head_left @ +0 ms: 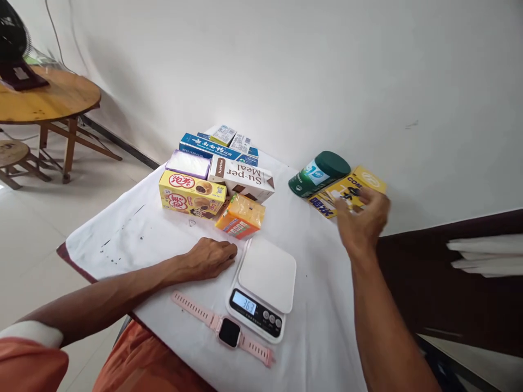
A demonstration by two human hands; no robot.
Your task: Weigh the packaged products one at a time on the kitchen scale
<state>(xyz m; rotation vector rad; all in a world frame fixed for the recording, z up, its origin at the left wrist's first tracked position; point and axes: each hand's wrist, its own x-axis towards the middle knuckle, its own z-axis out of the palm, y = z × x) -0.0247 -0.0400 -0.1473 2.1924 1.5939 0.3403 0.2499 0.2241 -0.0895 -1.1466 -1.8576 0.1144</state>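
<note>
My left hand (210, 258) rests on the white cloth with its fingers curled closed, just left of a white digital kitchen scale (267, 275). The scale's lit display seems to read 363, and its plate is bare. My right hand (364, 218) is in front of a yellow box (370, 179), thumb and fingers apart, hiding part of it. Whether it touches the box I cannot tell. A dark green canister (318, 174) leans beside the box. Near the scale lies a pink-strapped smartwatch (229, 332), its screen dark.
Left of centre sit a yellow snack box (192, 193), an orange wrapped packet (241, 216), a white Su-per Meal box (242, 177), a purple-edged pack (188, 163) and a blue box (216, 149). The wall stands behind. A round wooden table (61, 95) holds a fan (14, 43).
</note>
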